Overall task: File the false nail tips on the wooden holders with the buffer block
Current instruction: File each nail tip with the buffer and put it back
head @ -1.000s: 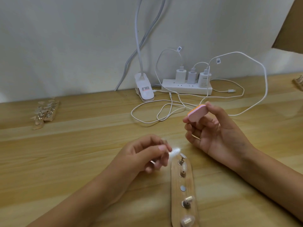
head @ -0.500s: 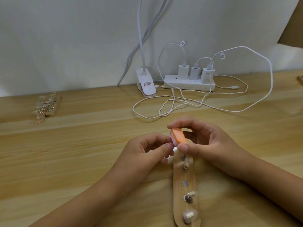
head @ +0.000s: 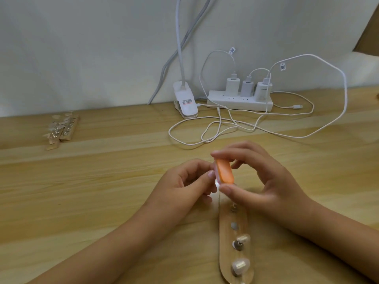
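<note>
Orange buffer block in rt hand

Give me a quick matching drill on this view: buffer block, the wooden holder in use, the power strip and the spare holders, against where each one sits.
1. buffer block
2. wooden holder in use
3. power strip
4. spare holders

A. at the wall, chargers plugged in
B. far left on the table
C. pinched in the right hand
D. nearest the camera, nail tips on its pegs

Pairs: 1-C, 2-D, 3-A, 4-B.
</note>
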Motion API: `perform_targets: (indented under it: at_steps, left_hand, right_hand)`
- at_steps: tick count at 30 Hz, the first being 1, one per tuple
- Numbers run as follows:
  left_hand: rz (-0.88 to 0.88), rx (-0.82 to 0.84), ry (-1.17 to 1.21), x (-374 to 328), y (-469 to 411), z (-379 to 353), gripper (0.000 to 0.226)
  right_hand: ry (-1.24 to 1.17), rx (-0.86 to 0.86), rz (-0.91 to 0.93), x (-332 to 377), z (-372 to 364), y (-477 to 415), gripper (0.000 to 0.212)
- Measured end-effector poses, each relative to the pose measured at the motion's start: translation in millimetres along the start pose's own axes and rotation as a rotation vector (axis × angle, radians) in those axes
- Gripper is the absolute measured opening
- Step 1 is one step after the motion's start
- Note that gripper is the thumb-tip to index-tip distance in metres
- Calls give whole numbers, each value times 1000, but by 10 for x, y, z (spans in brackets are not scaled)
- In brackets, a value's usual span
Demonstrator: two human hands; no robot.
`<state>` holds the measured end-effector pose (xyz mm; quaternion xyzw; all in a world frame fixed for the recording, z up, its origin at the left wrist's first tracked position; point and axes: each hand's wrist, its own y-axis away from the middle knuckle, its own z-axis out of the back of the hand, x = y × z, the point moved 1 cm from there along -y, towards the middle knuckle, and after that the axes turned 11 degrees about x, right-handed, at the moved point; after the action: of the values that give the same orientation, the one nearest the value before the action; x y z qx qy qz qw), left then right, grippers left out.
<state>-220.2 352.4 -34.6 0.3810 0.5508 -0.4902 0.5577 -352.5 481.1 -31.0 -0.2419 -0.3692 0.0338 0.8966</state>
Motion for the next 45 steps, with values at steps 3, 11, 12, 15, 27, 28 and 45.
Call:
perform_targets:
  at_steps: [3,11,12,15,27,28,45]
  left_hand:
    - [-7,-1,16,2,2,-5,14]
    - [-14,21,27,-7,5,-2,16]
    - [-14,21,19,1,5,-2,18]
    - [-18,21,3,3,2,-8,21]
    - [-49,51,-63,60,1,13,15]
    - [-49,43,-54,76,0,20,16]
    - [-54,31,-48,99,-6,34,13]
  right_hand:
    - [35,-23,-14,-22,0,-20,45]
    - [138,-56,27,-29,-3,-26,46]
    - [112,-97,-18,-52,21,-40,45]
    - [72,-89,-4,-41,35,-26,45]
    - [37,-56,69,-39,-14,-25,30]
    - [5,-80,23,-52,-1,-29,30]
    - [-24,-87,-76,-49,8,-43,35]
